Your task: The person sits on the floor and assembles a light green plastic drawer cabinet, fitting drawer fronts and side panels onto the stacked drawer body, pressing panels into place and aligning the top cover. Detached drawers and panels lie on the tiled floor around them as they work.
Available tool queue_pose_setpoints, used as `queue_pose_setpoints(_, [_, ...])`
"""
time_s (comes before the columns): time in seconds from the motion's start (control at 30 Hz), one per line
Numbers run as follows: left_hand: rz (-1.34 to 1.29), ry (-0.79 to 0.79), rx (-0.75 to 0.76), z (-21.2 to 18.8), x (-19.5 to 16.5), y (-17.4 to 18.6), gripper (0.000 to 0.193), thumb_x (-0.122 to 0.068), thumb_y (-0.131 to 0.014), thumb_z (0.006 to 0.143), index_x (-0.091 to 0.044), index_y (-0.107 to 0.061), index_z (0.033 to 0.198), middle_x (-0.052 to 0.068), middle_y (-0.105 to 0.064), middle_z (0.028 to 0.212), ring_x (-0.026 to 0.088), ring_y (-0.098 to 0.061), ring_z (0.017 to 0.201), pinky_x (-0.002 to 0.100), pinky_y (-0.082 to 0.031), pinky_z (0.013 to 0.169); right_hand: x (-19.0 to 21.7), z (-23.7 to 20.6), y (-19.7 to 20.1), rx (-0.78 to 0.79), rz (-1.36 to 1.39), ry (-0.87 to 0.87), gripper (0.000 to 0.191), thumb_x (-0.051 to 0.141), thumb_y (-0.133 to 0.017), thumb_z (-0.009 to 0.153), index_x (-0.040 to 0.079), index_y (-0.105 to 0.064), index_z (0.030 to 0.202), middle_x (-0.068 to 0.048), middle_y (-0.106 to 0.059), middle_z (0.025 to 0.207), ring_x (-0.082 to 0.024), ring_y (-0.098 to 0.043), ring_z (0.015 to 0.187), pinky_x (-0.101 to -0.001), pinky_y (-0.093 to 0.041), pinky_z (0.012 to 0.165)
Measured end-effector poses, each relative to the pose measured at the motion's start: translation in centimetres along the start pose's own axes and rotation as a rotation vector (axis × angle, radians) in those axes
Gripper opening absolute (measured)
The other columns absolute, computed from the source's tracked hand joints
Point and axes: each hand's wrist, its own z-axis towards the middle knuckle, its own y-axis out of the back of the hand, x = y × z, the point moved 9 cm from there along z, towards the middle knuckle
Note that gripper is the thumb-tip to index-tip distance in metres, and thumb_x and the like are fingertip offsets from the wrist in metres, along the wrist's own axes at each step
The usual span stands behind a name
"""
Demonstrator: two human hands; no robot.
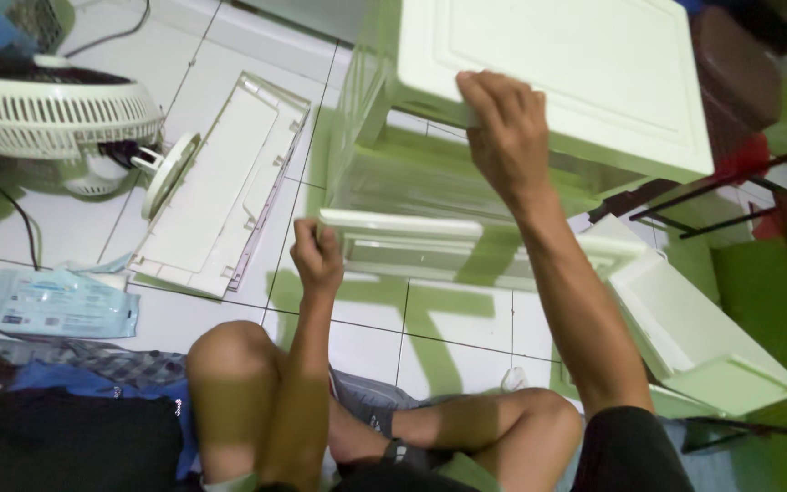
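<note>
1. One person is sitting on the white tiled floor (229, 82), two bare knees drawn up, working at one pale green plastic drawer cabinet (466, 173) that is standing directly in front of them.
2. The right hand (503, 137) is lying on the front edge of the cabinet's flat top panel (585, 64), fingers curled over that edge and holding it.
3. The left hand (318, 260) is closing into a narrow grip on the left end of one drawer front (412, 239), which is sitting low in the cabinet frame, just under the open shelf space.
4. One loose drawer (699, 333) is lying tilted on the floor to the right of the cabinet, close beside the right forearm.
5. One flat white panel (220, 187) with raised ribs is lying on the tiles to the left, well apart from both hands.
6. One white electric fan (56, 114) is lying at the far left, its round base touching the panel's edge.
7. One blue and white flat packet (64, 303) is resting on the floor near the left knee.
8. Dark cloth and blue fabric are bunching at the lower left corner.
</note>
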Motion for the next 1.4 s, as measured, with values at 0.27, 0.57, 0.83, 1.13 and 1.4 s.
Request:
queue_pose_setpoints(0.27, [0.132, 0.332, 0.2, -10.3, -0.6, -0.4, 0.045, -0.045, -0.049, 0.105, -0.002, -0.049, 0.092, 0.018, -0.05, 0.06, 0.034, -0.049, 0.053, 0.046, -0.041, 0.055, 2.5, -1.7, 5.3, -0.008, 0.098, 0.008, 0.059, -0.006, -0.071, 0.082, 0.015, -0.066, 0.137, -0.001, -0.065, 0.129, -0.023, -0.061, 0.122, -0.0414, -0.046, 0.087])
queue_pose_setpoints(0.57, [0.383, 0.509, 0.259, -12.4, -0.3, -1.0, 0.055, -0.049, -0.044, 0.106, 0.002, -0.058, 0.094, 0.034, -0.065, 0.077, 0.055, -0.061, 0.08, 0.061, -0.044, 0.074, 5.5, -4.5, 8.9, -0.021, 0.109, 0.007, 0.052, 0.0, -0.072, 0.087, 0.018, -0.068, 0.136, 0.002, -0.067, 0.13, -0.02, -0.062, 0.123, -0.0379, -0.049, 0.092])
queue_pose_setpoints(0.83, [0.559, 0.681, 0.223, -14.0, -0.4, 0.1, 0.067, -0.056, -0.043, 0.104, 0.009, -0.06, 0.104, 0.041, -0.065, 0.104, 0.058, -0.062, 0.101, 0.059, -0.048, 0.09, 7.9, -7.2, 11.6, -0.048, 0.076, 0.022, 0.042, 0.01, -0.072, 0.094, 0.018, -0.068, 0.136, 0.002, -0.067, 0.13, -0.019, -0.062, 0.122, -0.0355, -0.049, 0.092])
queue_pose_setpoints(1.13, [0.62, 0.479, 0.116, -10.6, 0.5, -0.2, 0.055, -0.053, -0.056, 0.101, 0.001, -0.067, 0.105, 0.027, -0.074, 0.102, 0.047, -0.07, 0.1, 0.051, -0.054, 0.095, 11.2, -10.7, 12.5, 0.135, 0.023, 0.054, 0.05, 0.018, -0.074, 0.089, 0.022, -0.062, 0.138, -0.003, -0.061, 0.139, -0.024, -0.053, 0.134, -0.0473, -0.038, 0.11])
queue_pose_setpoints(1.4, [-0.37, 1.021, 0.117, -8.7, -0.7, 1.7, 0.083, -0.067, -0.035, 0.092, -0.017, -0.036, 0.158, 0.01, -0.028, 0.165, 0.031, -0.027, 0.146, 0.069, -0.031, 0.104, 17.1, -19.1, 12.8, 0.038, 0.052, 0.026, 0.042, 0.03, -0.072, 0.098, 0.032, -0.063, 0.139, 0.003, -0.059, 0.144, -0.019, -0.047, 0.141, -0.0521, -0.023, 0.123])
